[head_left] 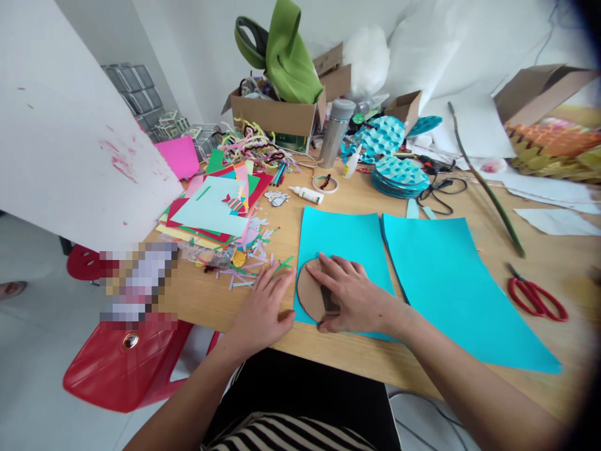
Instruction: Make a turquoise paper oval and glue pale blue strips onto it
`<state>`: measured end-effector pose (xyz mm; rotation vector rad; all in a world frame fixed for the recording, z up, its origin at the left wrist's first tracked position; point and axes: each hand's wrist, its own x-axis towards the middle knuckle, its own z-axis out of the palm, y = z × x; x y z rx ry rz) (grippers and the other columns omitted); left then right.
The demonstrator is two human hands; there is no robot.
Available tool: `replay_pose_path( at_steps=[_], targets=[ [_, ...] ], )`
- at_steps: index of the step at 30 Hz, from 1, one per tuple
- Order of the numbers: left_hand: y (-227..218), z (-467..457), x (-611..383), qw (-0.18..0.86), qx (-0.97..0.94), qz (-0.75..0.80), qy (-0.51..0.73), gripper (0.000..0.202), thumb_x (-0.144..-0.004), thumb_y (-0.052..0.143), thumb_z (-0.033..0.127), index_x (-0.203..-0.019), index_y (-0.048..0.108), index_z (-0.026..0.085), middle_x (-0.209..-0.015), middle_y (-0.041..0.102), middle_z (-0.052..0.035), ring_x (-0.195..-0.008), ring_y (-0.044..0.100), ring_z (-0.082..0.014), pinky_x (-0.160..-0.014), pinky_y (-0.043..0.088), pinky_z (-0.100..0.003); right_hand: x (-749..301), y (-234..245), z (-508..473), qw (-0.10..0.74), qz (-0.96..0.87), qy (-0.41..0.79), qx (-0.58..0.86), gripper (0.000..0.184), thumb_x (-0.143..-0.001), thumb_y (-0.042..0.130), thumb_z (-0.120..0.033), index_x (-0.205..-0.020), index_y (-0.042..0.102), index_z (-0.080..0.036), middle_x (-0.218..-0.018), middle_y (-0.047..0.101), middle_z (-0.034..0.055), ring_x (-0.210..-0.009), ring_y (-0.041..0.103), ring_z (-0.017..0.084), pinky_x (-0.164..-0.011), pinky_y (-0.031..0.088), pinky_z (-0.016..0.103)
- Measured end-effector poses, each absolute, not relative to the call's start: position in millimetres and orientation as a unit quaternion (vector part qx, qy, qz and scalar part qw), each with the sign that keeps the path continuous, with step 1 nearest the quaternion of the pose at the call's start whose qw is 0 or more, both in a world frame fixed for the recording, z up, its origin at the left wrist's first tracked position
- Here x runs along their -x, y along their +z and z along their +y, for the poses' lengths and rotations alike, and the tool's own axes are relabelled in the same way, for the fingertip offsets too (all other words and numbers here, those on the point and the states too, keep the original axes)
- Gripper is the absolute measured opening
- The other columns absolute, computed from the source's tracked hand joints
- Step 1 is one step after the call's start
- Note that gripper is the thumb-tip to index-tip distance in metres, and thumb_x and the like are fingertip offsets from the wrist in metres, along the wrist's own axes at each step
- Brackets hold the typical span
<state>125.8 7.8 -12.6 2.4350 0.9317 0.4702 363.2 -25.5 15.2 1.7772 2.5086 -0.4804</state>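
Note:
My right hand rests on a round brown cardboard disc, its fingers spread over the top and its thumb near the lower edge. Part of the disc, with a dark patch on it, is hidden under the palm. Beneath the disc lies a bright blue paper sheet, at its left side. My left hand lies open on the wooden table, just left of that sheet, holding nothing. A second blue sheet lies to the right, under my right forearm.
Red-handled scissors lie at the right, below a green stick. Left are coloured papers and paper strips. Behind stand a glue bottle, a grey flask, stacked blue discs and a cardboard box. A red stool stands left.

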Motion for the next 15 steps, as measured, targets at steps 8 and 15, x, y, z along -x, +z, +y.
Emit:
replay_pose_path(
  at_steps=[8, 15],
  targets=[
    [-10.5, 7.3, -126.4, 0.249, -0.888, 0.343, 0.177, 0.068, -0.084, 0.056, 0.020, -0.148, 0.031, 0.017, -0.146, 0.046, -0.0133, -0.147, 0.020, -0.0285, -0.118, 0.024, -0.054, -361.7, 16.7, -25.4, 0.019, 0.808, -0.146, -0.570, 0.118, -0.056, 0.079, -0.061, -0.154, 0.026, -0.025, -0.159, 0.020, 0.0227, -0.137, 0.026, 0.053, -0.102, 0.027, 0.068],
    [-10.7, 7.7, -126.5, 0.247, -0.890, 0.341, 0.173, 0.066, -0.086, 0.056, 0.023, -0.147, 0.032, 0.016, -0.146, 0.046, -0.0138, -0.147, 0.019, -0.0285, -0.118, 0.024, -0.053, -361.6, 15.8, -25.2, 0.022, 0.807, -0.148, -0.571, 0.118, -0.056, 0.079, -0.061, -0.154, 0.025, -0.026, -0.159, 0.020, 0.0227, -0.137, 0.025, 0.053, -0.102, 0.028, 0.067]
  ],
)
